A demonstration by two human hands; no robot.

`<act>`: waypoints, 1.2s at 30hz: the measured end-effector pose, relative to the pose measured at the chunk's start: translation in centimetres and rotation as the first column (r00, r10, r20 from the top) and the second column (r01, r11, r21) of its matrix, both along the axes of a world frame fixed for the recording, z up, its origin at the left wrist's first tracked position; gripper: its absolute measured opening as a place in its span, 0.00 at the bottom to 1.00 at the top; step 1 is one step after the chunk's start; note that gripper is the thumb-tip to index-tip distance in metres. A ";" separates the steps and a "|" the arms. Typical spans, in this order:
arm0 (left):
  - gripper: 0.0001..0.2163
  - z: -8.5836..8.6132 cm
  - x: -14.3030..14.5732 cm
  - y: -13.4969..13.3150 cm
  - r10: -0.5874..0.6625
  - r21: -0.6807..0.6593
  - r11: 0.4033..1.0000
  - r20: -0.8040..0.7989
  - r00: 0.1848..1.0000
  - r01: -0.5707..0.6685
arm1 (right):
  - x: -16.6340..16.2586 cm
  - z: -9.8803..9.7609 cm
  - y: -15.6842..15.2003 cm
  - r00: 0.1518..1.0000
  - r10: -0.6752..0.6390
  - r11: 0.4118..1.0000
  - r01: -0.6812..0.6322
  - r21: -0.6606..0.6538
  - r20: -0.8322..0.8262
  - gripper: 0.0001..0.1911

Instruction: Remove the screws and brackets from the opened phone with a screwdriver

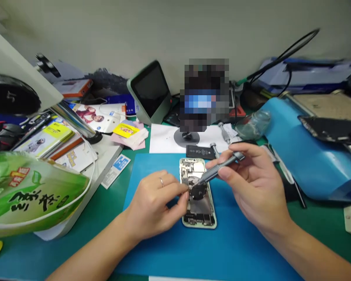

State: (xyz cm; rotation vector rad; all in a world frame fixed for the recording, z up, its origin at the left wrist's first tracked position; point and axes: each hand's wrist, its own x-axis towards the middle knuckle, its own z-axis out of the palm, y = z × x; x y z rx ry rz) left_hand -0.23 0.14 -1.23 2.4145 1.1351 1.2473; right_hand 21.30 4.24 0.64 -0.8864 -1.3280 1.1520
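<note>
An opened phone [199,210] lies face up on a blue mat [222,242], its inner parts bare. My right hand [256,185] is closed round a grey screwdriver [222,166] whose tip points down into the phone's middle. My left hand [156,199] rests on the mat at the phone's left edge, with thumb and fingers pinched at a part inside it; what they pinch is too small to make out. A ring shows on one left finger. A black battery [199,151] lies just beyond the phone.
A second screwdriver [224,132] lies behind on white paper. A rolled blue mat [304,156] sits at the right, a green bag [26,195] at the left. A small screen [150,91], packets and cables crowd the back.
</note>
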 end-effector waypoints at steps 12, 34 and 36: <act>0.06 -0.2 0.5 0.1 0.012 0.013 1.000 0.024 1.000 -0.012 | 0.1 -0.3 0.1 0.999 0.010 0.994 -0.014 -0.109 -0.040 0.19; 0.05 0.2 0.1 0.1 -0.002 0.043 0.999 0.000 1.000 0.002 | 0.1 -0.3 0.3 0.998 -0.015 0.997 0.010 -0.083 -0.063 0.19; 0.05 0.2 0.1 0.1 -0.003 0.044 0.999 0.003 1.000 0.003 | 0.1 -0.3 0.3 0.998 -0.022 0.996 0.017 -0.084 -0.056 0.19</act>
